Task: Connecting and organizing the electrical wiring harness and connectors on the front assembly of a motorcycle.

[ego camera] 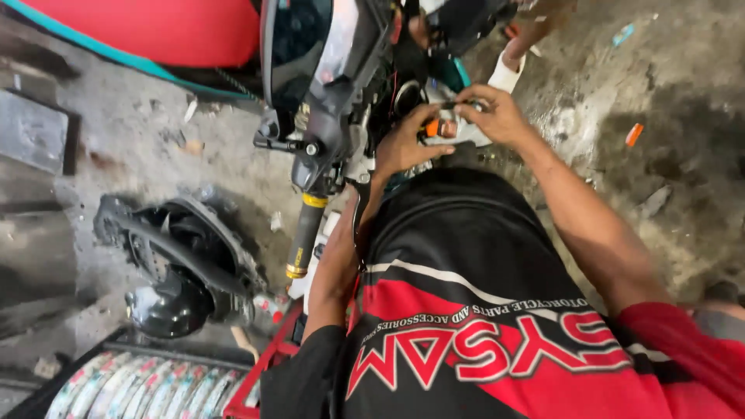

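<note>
Screwdriver point(437, 128), orange-handled, sits at far centre against the motorcycle point(334, 93). My left hand point(403, 143) clenches its handle; my right hand point(497, 112) pinches near the tip. Cramped wiring around it could make the tip slip, I judge.

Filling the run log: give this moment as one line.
left hand: grips orange-handled tool | right hand: fingers at tool tip | work: motorcycle | floor: black cover
</note>
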